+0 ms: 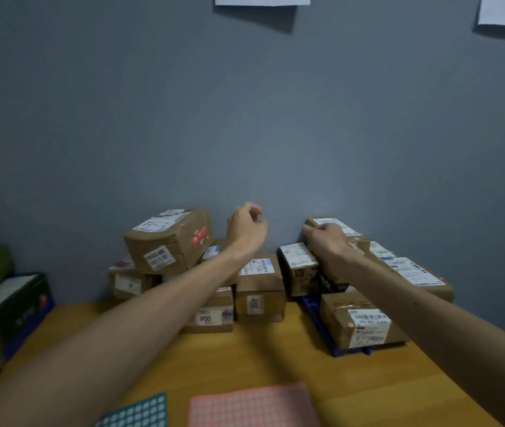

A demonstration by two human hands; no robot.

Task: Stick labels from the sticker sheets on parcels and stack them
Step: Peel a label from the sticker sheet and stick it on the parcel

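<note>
Brown cardboard parcels are piled against the grey wall. The left pile is topped by a tilted parcel (169,238). My left hand (245,224) hovers in the air between the two piles, fingers loosely curled, holding nothing I can see. My right hand (326,245) is stretched out over the right pile and grips the top parcel (334,224) there. A parcel with a pink dot sticker (359,322) lies at the front of the right pile. Two sticker sheets lie at the near edge: a pink one (251,406) and a teal one (140,412).
The wooden table (263,355) carries everything. The right pile rests on a blue tray (316,315). Green and dark boxes (4,291) are stacked at the left edge. White papers (262,0) hang on the wall above.
</note>
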